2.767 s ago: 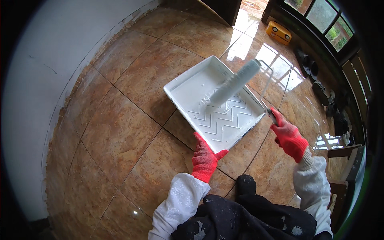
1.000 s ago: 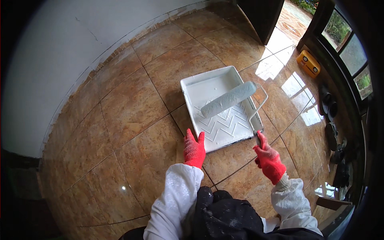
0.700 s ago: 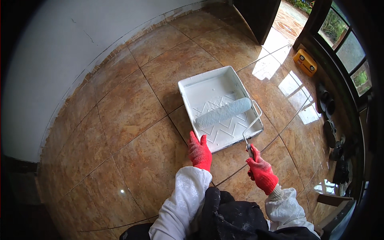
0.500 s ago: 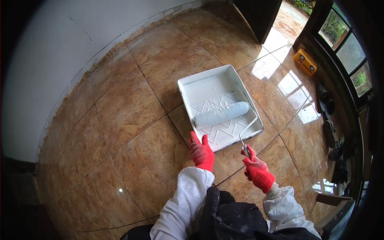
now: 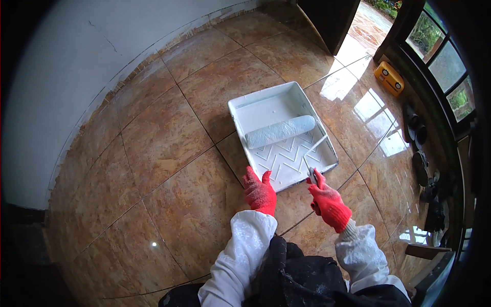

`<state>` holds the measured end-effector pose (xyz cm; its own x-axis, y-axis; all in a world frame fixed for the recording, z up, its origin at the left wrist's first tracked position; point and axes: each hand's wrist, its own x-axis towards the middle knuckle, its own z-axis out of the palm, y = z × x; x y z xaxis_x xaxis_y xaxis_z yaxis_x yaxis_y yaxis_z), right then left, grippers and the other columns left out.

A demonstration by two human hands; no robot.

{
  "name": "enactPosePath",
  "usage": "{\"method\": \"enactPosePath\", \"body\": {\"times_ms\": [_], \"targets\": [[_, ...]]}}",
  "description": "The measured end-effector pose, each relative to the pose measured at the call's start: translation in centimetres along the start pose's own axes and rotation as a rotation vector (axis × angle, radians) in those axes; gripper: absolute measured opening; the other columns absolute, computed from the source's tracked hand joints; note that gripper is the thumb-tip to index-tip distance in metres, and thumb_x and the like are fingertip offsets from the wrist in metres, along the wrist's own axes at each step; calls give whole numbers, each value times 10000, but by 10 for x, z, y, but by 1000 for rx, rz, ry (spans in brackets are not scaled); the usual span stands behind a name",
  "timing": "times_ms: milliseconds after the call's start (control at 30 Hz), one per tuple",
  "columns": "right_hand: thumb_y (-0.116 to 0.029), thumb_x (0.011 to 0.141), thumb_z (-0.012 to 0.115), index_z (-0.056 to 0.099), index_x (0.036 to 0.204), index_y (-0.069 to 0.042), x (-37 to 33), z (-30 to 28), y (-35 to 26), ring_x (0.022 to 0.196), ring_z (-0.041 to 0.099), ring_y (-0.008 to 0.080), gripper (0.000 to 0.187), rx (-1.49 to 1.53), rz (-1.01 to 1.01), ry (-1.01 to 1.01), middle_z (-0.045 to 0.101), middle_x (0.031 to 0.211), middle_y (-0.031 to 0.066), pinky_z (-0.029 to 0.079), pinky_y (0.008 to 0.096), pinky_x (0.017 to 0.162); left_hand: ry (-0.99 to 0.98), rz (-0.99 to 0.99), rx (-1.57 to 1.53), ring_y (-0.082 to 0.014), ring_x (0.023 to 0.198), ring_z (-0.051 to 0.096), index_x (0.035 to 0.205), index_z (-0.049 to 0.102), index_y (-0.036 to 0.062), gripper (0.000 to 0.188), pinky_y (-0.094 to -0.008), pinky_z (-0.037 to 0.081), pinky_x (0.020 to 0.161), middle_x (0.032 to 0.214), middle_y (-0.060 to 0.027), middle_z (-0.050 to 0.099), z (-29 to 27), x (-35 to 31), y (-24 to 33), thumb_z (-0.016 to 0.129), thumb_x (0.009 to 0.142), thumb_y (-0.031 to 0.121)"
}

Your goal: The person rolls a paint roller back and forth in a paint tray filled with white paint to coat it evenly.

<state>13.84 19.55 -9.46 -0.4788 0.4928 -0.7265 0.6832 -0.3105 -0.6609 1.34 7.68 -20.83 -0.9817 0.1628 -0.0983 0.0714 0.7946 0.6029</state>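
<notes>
My right hand (image 5: 329,202), in a red glove, is closed round the handle of a paint roller (image 5: 281,131). The roller's wide sleeve, coated in pale paint, lies across the upper ridged part of a white paint tray (image 5: 239,117). Its wire frame slants down over the tray's right side to my grip. At the tray's near left corner, my red-gloved left hand (image 5: 260,192) grips the rim, thumb and forefinger spread along the edge; the other fingers are partly hidden. White paint covers the tray's zigzag ridges and its far end.
Brown floor tiles (image 5: 174,174) surround the tray. A white wall (image 5: 66,87) curves along the left. An open dark door (image 5: 330,23) stands at the far end. A yellow toy-like box (image 5: 389,78) and several dark shoes (image 5: 420,166) line the windowed right side.
The roller has moved away from me, up the ridges toward the tray's far end, and my right hand went forward with it. My left hand stays at the corner.
</notes>
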Motion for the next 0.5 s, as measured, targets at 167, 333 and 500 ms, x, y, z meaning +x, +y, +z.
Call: {"method": "enactPosePath", "body": {"times_ms": [167, 333, 500], "targets": [[-233, 961, 511, 368, 1443, -276, -35, -12, 12, 511, 485, 95, 504, -38, 70, -52, 553, 836, 4, 397, 248, 427, -13, -36, -36, -428, 1120, 529, 1361, 367, 5, 668, -448, 465, 923, 1219, -277, 527, -3, -3, -6, 524, 933, 494], [-258, 958, 525, 276, 1500, -305, -22, -13, 23, 501, 483, 92, 598, -25, 48, -14, 585, 843, 5, 380, 239, 405, -18, -2, 10, -424, 1132, 530, 1370, 359, 20, 672, -442, 470, 923, 1230, -270, 524, -1, -5, -2, 509, 935, 509], [-317, 981, 492, 250, 1502, -299, 18, 4, -20, 528, 507, 120, 575, -194, 13, -37, 526, 746, 32, 433, 267, 462, 152, 79, 51, -397, 1008, 571, 1335, 381, 23, 730, -444, 495, 822, 1116, -233, 551, 15, -3, -17, 573, 873, 555]]}}
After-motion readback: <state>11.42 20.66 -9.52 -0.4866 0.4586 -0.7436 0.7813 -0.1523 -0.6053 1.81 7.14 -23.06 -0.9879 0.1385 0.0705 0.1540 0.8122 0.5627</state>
